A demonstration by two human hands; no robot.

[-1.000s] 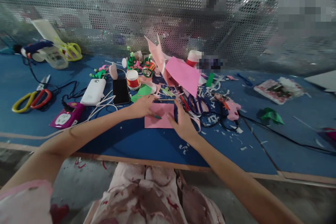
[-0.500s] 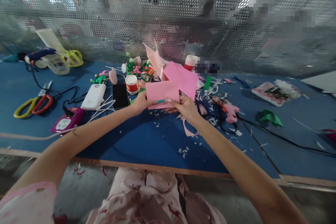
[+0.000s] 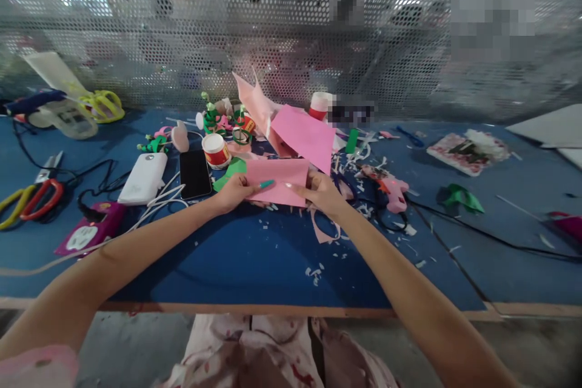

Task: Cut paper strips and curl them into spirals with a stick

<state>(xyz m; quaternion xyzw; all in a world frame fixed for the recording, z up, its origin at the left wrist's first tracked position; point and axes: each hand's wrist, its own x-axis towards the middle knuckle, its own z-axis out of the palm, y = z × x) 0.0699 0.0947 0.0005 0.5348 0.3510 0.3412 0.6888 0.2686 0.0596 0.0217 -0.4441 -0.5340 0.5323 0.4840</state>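
A light pink rectangular sheet (image 3: pixel 278 171), which looks like craft foam or paper, is held just above the blue table. My left hand (image 3: pixel 233 193) pinches its left side, thumb on the front face. On the right side, my right hand (image 3: pixel 324 195) grips it the same way, fingers behind and partly hidden. Directly behind lies a brighter pink sheet (image 3: pixel 309 133), against upright pale pink pieces (image 3: pixel 259 106). A green piece (image 3: pixel 231 173) shows beside my left hand. A thin pink cut-out loop (image 3: pixel 324 231) rests below my right hand.
Left of my hands are a phone (image 3: pixel 195 174), a white power bank (image 3: pixel 143 178), a purple power strip (image 3: pixel 93 227) and scissors (image 3: pixel 40 197). A red-and-white tub (image 3: pixel 216 151) stands nearby. To the right lie a pink glue gun (image 3: pixel 394 193), its black cable and white scraps. Perforated metal (image 3: pixel 291 42) rises behind.
The pink sheet has come down slightly and nearer the table's front, with both hands still on it. My view has shifted a little to the right.
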